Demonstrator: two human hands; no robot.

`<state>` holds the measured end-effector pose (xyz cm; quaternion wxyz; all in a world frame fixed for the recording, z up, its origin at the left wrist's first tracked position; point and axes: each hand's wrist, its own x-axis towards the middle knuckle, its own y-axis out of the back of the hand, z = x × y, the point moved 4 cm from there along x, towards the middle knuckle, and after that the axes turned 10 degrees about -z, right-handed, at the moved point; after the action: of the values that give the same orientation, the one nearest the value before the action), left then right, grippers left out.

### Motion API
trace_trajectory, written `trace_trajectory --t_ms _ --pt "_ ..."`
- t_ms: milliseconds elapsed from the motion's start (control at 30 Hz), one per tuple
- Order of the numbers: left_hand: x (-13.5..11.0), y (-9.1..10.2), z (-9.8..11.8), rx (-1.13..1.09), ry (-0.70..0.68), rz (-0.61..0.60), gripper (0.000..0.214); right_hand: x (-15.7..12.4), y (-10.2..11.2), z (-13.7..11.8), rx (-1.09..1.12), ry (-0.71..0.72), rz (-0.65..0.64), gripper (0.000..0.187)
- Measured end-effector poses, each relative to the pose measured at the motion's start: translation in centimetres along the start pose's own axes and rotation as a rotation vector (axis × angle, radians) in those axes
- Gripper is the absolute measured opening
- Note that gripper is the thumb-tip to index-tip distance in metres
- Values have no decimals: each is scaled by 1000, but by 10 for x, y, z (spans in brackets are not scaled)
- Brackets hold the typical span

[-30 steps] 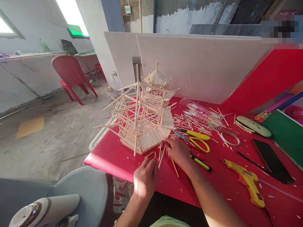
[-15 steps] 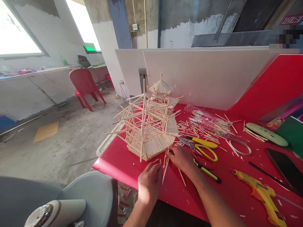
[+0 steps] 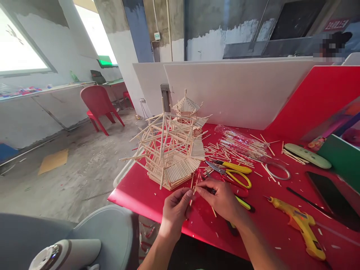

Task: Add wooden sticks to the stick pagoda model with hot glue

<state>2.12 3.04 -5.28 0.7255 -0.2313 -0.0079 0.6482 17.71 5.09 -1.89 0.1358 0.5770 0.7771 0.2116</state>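
A pagoda model of thin wooden sticks (image 3: 168,150) stands on the red table (image 3: 140,189), with a smaller roofed tower (image 3: 186,105) behind it. Just in front of the model, my left hand (image 3: 174,213) and my right hand (image 3: 222,198) meet above the table. Both pinch a thin wooden stick (image 3: 192,191) between their fingertips. Loose sticks (image 3: 222,152) lie scattered to the right of the model.
Yellow-handled scissors (image 3: 234,172), a yellow utility knife (image 3: 244,204), a yellow glue gun (image 3: 299,223), a wire ring (image 3: 278,171) and a black phone (image 3: 332,198) lie on the table's right. White boards (image 3: 239,93) stand behind. A red chair (image 3: 97,103) sits on the floor left.
Both hands have lifted off the table and come together, now pinching a stick between them. The camera view has shifted slightly.
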Motion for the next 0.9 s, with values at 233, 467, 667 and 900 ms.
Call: trace_trajectory --t_ms 233,467,667,900 --pt "6 -3 -10 13 53 -67 41 1 -10 6 173 -25 -4 23" --pt "7 1 -16 -68 102 -114 40 -4 -24 21 290 -98 -2 29" --pt "1 8 -15 -24 112 -103 40 -7 13 36 250 -199 383 46" --pt "-3 8 -7 -149 148 -127 34 -23 -3 -13 -72 158 147 24"
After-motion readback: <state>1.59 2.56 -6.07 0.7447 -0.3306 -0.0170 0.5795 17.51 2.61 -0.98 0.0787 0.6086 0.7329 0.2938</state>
